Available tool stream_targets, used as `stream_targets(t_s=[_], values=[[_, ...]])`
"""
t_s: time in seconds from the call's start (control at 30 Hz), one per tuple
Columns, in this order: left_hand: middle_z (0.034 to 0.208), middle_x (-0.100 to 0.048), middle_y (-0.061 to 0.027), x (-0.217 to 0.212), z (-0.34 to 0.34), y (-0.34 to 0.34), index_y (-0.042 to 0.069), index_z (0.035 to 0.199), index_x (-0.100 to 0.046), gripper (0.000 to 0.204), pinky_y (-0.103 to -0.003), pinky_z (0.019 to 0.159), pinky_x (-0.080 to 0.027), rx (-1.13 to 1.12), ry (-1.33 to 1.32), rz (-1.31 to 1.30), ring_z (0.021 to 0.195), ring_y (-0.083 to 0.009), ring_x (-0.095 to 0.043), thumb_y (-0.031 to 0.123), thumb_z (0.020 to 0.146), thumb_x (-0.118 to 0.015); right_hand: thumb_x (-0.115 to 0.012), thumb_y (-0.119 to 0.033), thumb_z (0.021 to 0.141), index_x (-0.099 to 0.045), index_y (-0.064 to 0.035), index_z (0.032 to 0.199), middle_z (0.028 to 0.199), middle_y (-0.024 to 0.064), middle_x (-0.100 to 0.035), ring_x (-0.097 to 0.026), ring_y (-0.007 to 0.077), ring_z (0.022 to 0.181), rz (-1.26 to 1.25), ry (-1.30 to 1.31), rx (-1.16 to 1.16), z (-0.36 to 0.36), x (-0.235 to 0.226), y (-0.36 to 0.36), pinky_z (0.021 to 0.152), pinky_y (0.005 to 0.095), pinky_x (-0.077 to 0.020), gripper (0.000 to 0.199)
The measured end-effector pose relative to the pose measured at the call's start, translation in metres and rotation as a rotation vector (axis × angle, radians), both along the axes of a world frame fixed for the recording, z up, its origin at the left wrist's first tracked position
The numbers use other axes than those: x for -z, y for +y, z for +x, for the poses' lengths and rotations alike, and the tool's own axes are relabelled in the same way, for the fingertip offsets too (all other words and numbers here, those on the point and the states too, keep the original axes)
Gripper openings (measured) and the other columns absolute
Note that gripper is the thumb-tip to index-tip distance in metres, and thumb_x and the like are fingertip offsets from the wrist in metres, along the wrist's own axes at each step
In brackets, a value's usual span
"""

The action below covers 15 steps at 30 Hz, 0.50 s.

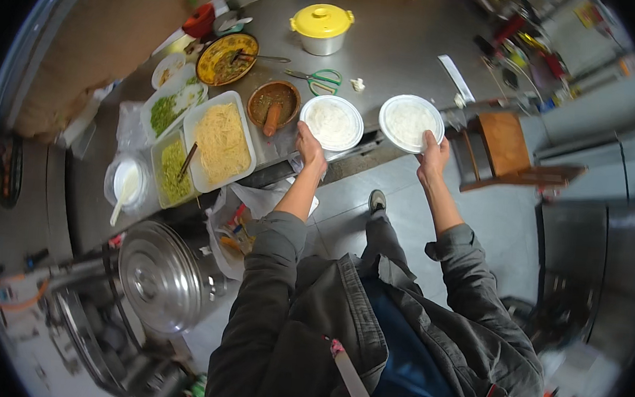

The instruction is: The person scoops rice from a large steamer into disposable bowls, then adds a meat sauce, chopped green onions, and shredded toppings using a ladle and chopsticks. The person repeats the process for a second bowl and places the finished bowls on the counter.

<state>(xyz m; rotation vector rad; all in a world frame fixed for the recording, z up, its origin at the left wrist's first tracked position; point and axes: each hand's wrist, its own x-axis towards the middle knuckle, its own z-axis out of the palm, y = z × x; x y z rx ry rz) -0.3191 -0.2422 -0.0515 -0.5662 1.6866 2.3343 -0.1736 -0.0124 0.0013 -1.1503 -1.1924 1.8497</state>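
Observation:
My left hand point(309, 147) grips the near-left rim of a round white bowl point(331, 123) with white food, maybe rice or noodles, in it. A second bowl point(411, 123) of the same kind is in my right hand point(432, 160), held by its near-right rim. Both bowls are level, side by side and apart, at the counter's front edge. Left of the left bowl stands a brown mortar point(275, 95) with a pestle point(272, 118) leaning in it. Beyond the bowls lie green-handled scissors point(324, 82).
A tub of yellow noodles point(222, 140) and a tub of shredded greens point(173, 174) with chopsticks stand left. Farther back are a yellow patterned bowl point(228, 45) and a yellow-lidded pot point(322, 29). A wooden stool point(502, 144) is at right, a big lidded steel pot point(161, 276) lower left.

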Motion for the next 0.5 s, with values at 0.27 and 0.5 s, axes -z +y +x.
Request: stream_targets(t_s=[0.27,0.5], values=[[0.145,-0.047,-0.0241,-0.021,-0.013,0.053,-0.008,0.139,-0.047,0.059,-0.046,0.108,-0.041,-0.112,-0.347,-0.605,0.129,-0.0381,-0.051,0.040,0.106,-0.042,-0.073,-0.022,0.086,-0.045,0.0111,0.133,0.126,0.0240,-0.059,-0.063,0.0336,0.109,0.429,-0.361,-0.164,-0.142,0.072,0.080,0.091,0.0404,-0.0522,0.064],[0.116,-0.064,-0.0091,-0.354,0.021,-0.036,0.003,0.127,-0.060,0.031,-0.034,0.087,-0.051,-0.177,0.935,-0.620,0.105,-0.0201,-0.061,0.016,0.100,-0.055,-0.073,-0.014,0.082,-0.048,0.0069,0.130,0.119,0.0187,-0.057,-0.058,0.0284,0.106,0.353,-0.283,-0.325,-0.113,0.073,0.119,0.092,0.0376,-0.0486,0.058]])
